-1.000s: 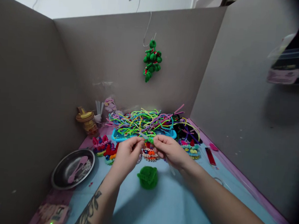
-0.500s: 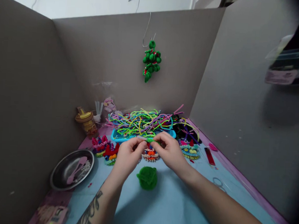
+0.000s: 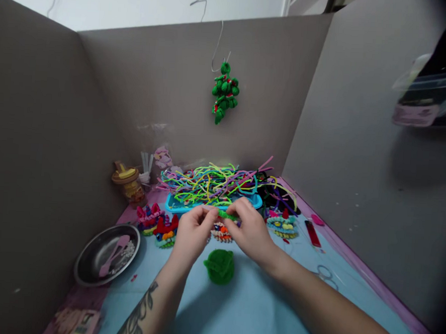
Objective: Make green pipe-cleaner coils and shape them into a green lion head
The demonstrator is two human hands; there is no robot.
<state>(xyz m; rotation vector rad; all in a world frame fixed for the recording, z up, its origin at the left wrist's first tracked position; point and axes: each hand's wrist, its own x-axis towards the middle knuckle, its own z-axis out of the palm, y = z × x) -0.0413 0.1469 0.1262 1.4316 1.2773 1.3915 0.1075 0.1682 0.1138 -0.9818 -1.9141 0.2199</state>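
A bright green pipe cleaner [image 3: 226,215], apparently coiled, spans the gap between my two hands above the blue table cover. My left hand [image 3: 193,230] pinches its left end with thumb and forefinger. At the other end, the closed fingers of my right hand [image 3: 252,234] grip it, partly hiding it. Below the hands, a dark green fuzzy ball-shaped piece [image 3: 220,267] rests on the cover. Just behind them sits a cream and orange coiled pipe-cleaner piece [image 3: 222,232], partly covered by my fingers.
Behind lies a blue tray [image 3: 173,204] heaped with colourful pipe cleaners [image 3: 210,184]. Coiled figures [image 3: 165,231] flank it. At left is a metal bowl [image 3: 84,267] holding a pink spoon [image 3: 114,256]; scissors [image 3: 326,274] lie right. A green ornament [image 3: 225,92] hangs on the back panel.
My right fingers have shifted slightly on the green pipe cleaner, which now tilts down to the right. The pale stick tip seen beside it earlier is hardly visible now.
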